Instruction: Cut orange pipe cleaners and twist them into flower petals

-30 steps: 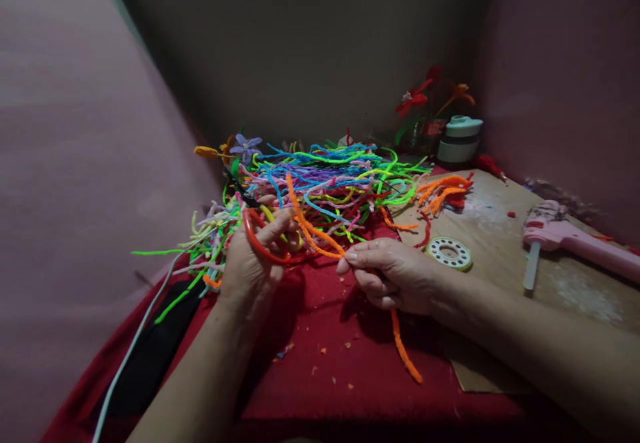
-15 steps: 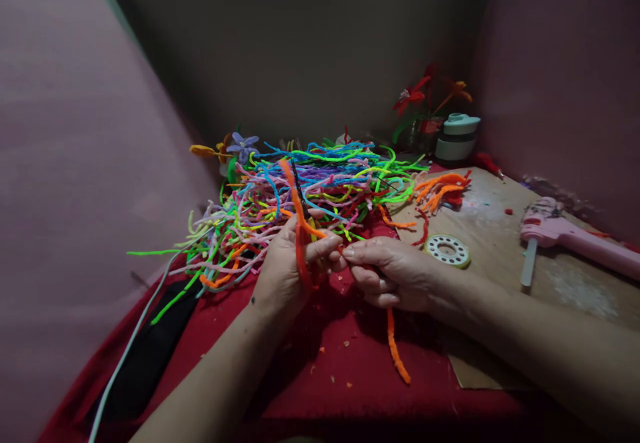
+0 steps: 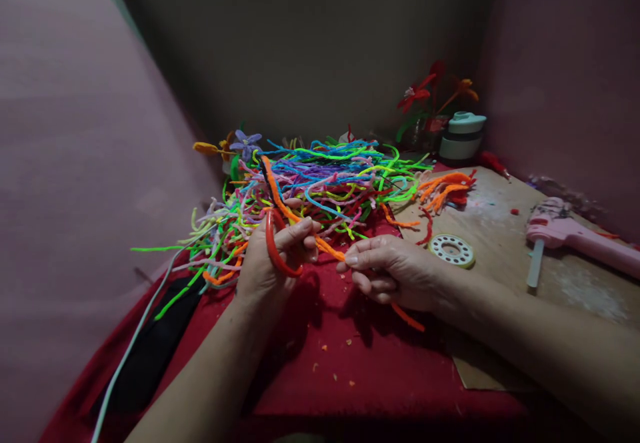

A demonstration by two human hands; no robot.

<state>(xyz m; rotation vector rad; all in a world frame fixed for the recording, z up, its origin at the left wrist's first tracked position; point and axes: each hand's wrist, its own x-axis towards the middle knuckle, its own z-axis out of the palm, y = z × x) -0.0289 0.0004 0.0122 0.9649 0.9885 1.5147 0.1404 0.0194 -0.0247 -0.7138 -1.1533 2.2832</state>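
Observation:
Near the middle, my left hand (image 3: 273, 256) is closed around scissors with a red-orange handle (image 3: 273, 246), their dark blades pointing up and away. An orange fuzzy stem (image 3: 273, 186) runs along the blades and passes through its fingers. My right hand (image 3: 387, 270), a little to the right, pinches the same orange stem between thumb and fingers. Another orange end (image 3: 409, 318) hangs out below this hand. Behind both hands lies a large tangled pile of coloured fuzzy stems (image 3: 320, 183).
A brown board (image 3: 505, 230) at the right holds a white perforated disc (image 3: 451, 251), a pink glue gun (image 3: 565, 230) and orange stems (image 3: 445, 186). Flowers and a teal-lidded container (image 3: 463, 136) stand behind. A white cable (image 3: 135, 336) crosses a black strip (image 3: 155, 350) on the red cloth (image 3: 310, 390).
My left hand has moved left with the scissors, away from my right hand, and more orange stem shows between them. The hanging orange end has swung up and right. The view has shifted slightly.

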